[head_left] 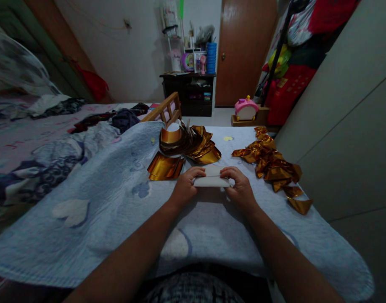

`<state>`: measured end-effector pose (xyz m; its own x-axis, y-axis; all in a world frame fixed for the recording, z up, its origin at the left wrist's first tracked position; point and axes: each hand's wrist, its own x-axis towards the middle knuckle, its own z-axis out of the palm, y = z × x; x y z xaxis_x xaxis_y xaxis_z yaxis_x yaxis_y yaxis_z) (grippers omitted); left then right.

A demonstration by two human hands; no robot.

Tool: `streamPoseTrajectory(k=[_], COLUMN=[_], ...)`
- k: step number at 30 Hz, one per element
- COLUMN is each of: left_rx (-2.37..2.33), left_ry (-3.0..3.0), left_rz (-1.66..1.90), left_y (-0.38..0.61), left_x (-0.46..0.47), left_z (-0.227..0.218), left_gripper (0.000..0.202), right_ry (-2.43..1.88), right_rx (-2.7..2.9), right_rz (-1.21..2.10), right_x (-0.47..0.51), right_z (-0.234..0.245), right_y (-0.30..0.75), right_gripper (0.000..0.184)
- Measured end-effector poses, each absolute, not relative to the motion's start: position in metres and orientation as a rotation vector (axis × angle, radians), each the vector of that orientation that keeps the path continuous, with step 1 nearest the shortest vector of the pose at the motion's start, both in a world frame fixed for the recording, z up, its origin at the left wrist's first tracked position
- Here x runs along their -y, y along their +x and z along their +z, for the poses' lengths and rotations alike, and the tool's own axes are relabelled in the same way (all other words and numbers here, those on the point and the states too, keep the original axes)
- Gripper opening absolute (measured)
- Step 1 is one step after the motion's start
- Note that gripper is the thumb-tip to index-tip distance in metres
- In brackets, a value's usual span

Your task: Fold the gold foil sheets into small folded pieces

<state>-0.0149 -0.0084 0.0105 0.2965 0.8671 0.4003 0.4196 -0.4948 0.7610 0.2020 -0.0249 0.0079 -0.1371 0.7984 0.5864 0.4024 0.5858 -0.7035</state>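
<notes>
Pinching white paper point(212, 182), left hand point(186, 186) and right hand point(242, 188) partly hide its ends.

Showed white on the paper point(212, 182), shiny gold to coppery brown on the layered foil sheets point(167, 165), and the same metallic amber on the loose foil pieces point(276, 168). Ran pale blue over the blanket point(117, 235), patterned with white heart shapes, darker blue and a little yellow. Gave pink, white and yellow on the toy point(246, 110), brown on the door point(245, 50), black on the cabinet point(186, 99).
</notes>
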Motion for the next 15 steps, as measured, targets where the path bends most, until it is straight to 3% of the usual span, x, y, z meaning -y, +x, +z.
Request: streamPoseTrajectory(k=[7, 15], left_rx=[-1.163, -1.147], left_ry=[2.12, 2.148], left_rz=[0.967, 0.906], left_y=[-0.0189, -0.0191], left_x=[0.0015, 0.0015], left_z=[0.0044, 0.0046], left_gripper=[0.063, 0.064], right_ry=[-1.061, -1.092], right_rx=[1.887, 1.924], right_rz=[0.492, 0.461], right_x=[0.0228, 0.0227], right_z=[-0.0009, -0.002], right_y=[0.2013, 0.204], right_gripper=[0.033, 0.037])
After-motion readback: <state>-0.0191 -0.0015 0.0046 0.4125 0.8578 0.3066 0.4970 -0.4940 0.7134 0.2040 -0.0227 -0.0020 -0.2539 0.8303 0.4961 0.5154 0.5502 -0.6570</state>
